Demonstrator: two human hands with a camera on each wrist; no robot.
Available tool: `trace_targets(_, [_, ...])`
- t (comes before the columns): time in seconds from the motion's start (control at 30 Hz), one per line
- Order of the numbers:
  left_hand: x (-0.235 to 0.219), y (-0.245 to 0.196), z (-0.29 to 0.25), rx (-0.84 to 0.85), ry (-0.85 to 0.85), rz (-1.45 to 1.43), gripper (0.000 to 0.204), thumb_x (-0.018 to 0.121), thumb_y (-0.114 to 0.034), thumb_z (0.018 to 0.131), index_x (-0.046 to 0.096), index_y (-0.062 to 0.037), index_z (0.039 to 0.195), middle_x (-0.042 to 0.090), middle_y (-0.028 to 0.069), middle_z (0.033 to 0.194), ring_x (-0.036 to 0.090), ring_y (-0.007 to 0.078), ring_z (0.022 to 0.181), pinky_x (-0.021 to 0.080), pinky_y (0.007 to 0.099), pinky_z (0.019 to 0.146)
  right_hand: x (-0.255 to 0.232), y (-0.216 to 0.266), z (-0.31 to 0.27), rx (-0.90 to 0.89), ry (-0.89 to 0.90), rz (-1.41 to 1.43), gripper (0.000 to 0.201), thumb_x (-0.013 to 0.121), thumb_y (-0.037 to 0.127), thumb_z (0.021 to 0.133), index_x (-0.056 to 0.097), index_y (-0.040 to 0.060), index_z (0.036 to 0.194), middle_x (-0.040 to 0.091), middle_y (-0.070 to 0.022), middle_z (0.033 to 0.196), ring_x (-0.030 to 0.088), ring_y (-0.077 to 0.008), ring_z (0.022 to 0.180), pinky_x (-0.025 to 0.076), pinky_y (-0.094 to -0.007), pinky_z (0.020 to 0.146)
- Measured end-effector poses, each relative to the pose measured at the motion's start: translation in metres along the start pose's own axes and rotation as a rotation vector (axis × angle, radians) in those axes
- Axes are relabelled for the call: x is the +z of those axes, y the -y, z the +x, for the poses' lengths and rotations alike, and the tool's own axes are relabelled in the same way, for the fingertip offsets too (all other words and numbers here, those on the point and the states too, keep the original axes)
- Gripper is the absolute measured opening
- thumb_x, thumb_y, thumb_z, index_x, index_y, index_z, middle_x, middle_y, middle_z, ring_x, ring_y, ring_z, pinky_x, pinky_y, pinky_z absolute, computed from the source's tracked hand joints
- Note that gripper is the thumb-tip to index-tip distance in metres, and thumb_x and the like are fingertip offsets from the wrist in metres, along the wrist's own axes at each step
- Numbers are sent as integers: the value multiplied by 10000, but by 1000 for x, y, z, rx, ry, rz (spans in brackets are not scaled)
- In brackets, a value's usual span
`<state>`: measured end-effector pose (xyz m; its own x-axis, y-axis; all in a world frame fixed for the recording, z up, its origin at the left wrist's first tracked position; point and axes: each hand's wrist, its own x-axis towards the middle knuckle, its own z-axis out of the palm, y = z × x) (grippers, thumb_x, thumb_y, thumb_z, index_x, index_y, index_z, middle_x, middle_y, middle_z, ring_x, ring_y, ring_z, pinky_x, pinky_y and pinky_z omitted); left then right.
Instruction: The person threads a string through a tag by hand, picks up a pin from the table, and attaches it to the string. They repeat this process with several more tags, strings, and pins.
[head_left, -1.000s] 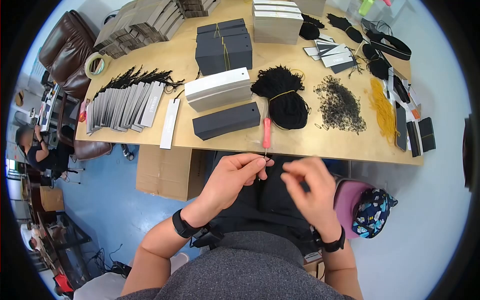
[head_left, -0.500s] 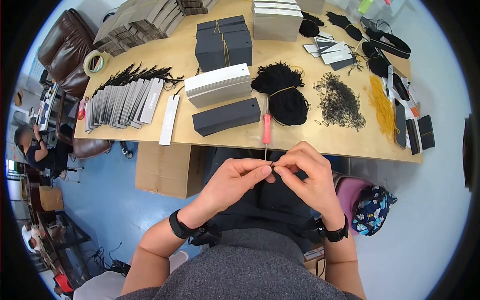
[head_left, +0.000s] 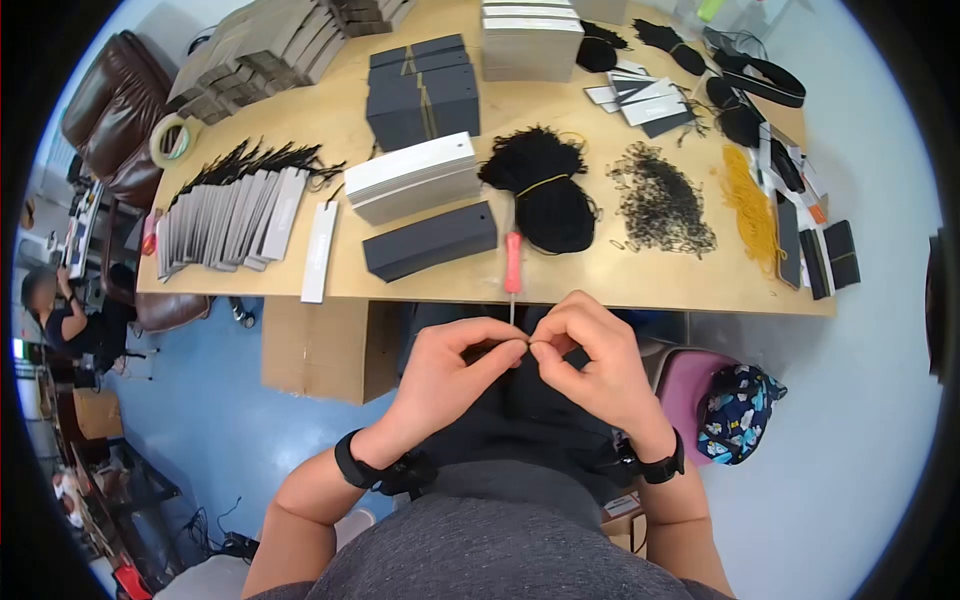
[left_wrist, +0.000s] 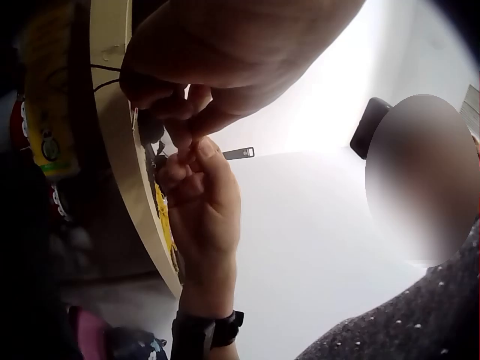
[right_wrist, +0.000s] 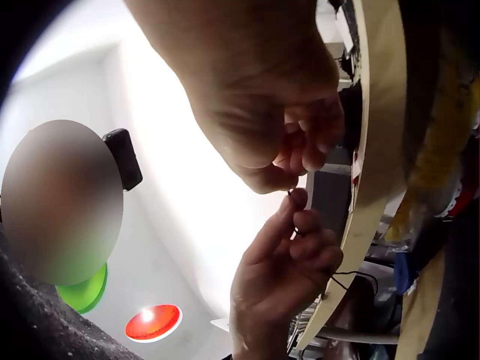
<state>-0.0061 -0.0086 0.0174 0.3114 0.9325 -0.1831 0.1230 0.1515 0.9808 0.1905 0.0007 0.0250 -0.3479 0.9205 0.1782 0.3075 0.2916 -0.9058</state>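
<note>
Just off the table's front edge, my left hand [head_left: 450,370] and right hand [head_left: 590,355] meet fingertip to fingertip. The left thumb and forefinger pinch a thin black cord [right_wrist: 290,193], whose short end runs up to the right thumb and forefinger, also pinched together. A loop of the cord hangs out past the left hand's curled fingers in the right wrist view. Directly ahead of the fingertips lies a tool with a red handle [head_left: 513,262], its thin metal shaft pointing over the edge toward me. The fingers hide most of the cord.
On the table [head_left: 600,285] stand dark tags [head_left: 430,242] and white tags [head_left: 410,178] in stacks. Corded grey tags [head_left: 225,220] fan out left. A black cord bundle [head_left: 555,210], small black pins [head_left: 660,205] and yellow strands [head_left: 750,210] lie right. A cardboard box [head_left: 325,350] sits below.
My right hand came in from the right, where it was apart, and its fingertips now meet the left hand's at the cord. The head view has shifted slightly.
</note>
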Motion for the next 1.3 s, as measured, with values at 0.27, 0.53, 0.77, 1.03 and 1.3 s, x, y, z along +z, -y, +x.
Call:
trace_targets(0.27, [7, 14, 5, 64, -110, -232, 102, 664, 9, 906, 714, 37, 991, 691, 65, 987, 639, 105, 908, 498, 229, 825, -51, -48, 15, 86, -369, -568, 58, 683, 90, 869, 668, 54, 913, 582, -96, 851, 629, -276, 723, 502, -369, 645])
trace_targets(0.53, [7, 7, 11, -45, -127, -377, 98, 667, -19, 920, 715, 22, 995, 712, 86, 953, 673, 154, 877, 525, 284, 838, -68, -63, 39, -90, -224, -930, 106, 688, 131, 848, 654, 32, 870, 567, -97, 815, 625, -301, 757, 506, -405, 656])
trace_targets(0.77, [10, 10, 17, -19, -152, -409, 123, 670, -62, 937, 723, 22, 1010, 686, 26, 882, 598, 68, 812, 472, 214, 738, -38, -23, 19, 231, -205, -139, 167, 663, 178, 946, 648, 15, 915, 580, -28, 770, 535, -102, 634, 456, -250, 608])
trace_targets(1.03, [3, 11, 15, -22, -124, -345, 129, 665, -57, 936, 711, 22, 1027, 705, 52, 925, 645, 108, 859, 517, 255, 811, -10, -14, 12, 581, 111, 777, 301, 627, 309, 993, 645, 21, 907, 537, 37, 717, 459, -41, 619, 354, -203, 552])
trace_targets(1.3, [4, 16, 13, 0, -117, -412, 140, 683, -82, 934, 714, 15, 1031, 675, 13, 885, 586, 64, 802, 464, 216, 729, -4, -17, 11, 646, 140, 812, 316, 615, 318, 1000, 638, 27, 882, 519, 42, 709, 445, -37, 614, 339, -200, 541])
